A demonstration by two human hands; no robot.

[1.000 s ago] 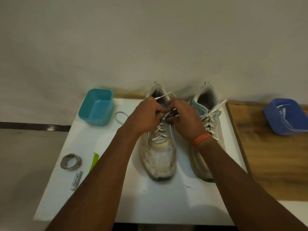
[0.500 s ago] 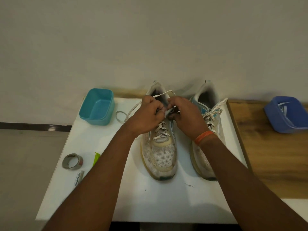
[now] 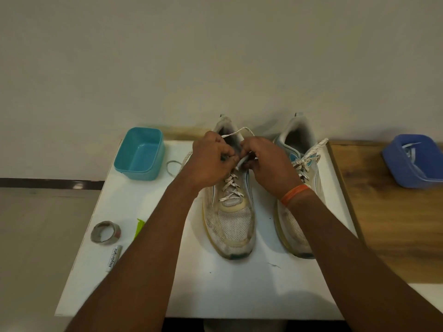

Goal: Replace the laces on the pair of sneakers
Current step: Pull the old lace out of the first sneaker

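Observation:
Two worn white sneakers stand side by side on a white board, toes toward me. The left sneaker has a white speckled lace crossed through its lower eyelets. My left hand and my right hand meet over its upper eyelets, each pinching part of the lace. One loop arches over the shoe's opening and a loose end trails to the left. The right sneaker is laced, with its lace ends lying loose; my right wrist, with an orange band, hides part of it.
A teal tub sits at the board's back left. Near the left edge lie a roll of grey tape, a white tube and a green strip. A blue tub holding white laces rests on the wooden table to the right.
Both hands have crept a little toward the top of the left sneaker. The lace end on the left, lying slack before, now runs up from the board to my left hand.

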